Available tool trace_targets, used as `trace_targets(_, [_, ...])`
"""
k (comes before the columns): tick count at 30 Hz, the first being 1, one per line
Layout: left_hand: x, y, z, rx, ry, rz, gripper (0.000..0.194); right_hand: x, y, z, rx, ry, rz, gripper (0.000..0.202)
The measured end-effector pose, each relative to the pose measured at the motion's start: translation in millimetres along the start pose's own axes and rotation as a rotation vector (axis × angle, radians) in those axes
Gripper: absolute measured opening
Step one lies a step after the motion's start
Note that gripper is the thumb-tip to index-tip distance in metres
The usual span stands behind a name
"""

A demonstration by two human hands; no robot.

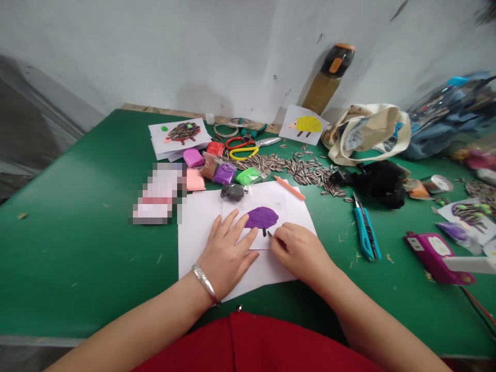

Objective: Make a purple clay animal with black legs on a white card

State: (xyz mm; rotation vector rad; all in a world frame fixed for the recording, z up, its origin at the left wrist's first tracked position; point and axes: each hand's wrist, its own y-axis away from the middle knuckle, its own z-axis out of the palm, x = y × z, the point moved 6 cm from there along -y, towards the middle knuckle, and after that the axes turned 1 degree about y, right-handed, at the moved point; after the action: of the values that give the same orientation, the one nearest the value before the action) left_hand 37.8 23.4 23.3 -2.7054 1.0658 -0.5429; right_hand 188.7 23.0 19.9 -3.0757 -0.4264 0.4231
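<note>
My left hand (227, 252) lies with fingers spread on a white sheet of paper (196, 222), fingertips at the left edge of a flat purple clay shape (265, 217). Below that shape sits a short black clay strip (264, 232). My right hand (298, 248) is closed in a pinch just right of the strip; a small dark tip shows at its fingers, too small to name. Above my left hand rests a wrapped packet of black clay (233, 192). An orange stick-like tool (290, 187) lies on the paper's upper right.
Clay packets, such as a green one (250, 176), and scissors (244, 151) lie behind the paper. Sunflower seeds (310, 170) are scattered there. To the right are a teal utility knife (366, 227) and a magenta device (436, 256). A bottle (329, 77) leans on the wall.
</note>
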Motion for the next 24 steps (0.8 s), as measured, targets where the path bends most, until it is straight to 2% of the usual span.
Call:
trace_targets(5, [5,-3,9.4,-0.076,-0.002,0.006,0.039,0,-2,3,0.020,0.038,0.009,0.024])
trace_targets(9, [4,-3,15.2,-0.090,-0.018,-0.003,0.040,-5,-3,4,0.043,0.066,0.007,0.023])
trace_targets(24, [4,-2,16.2,-0.098,-0.029,-0.003,0.041,-10,-4,3,0.064,0.081,-0.021,0.021])
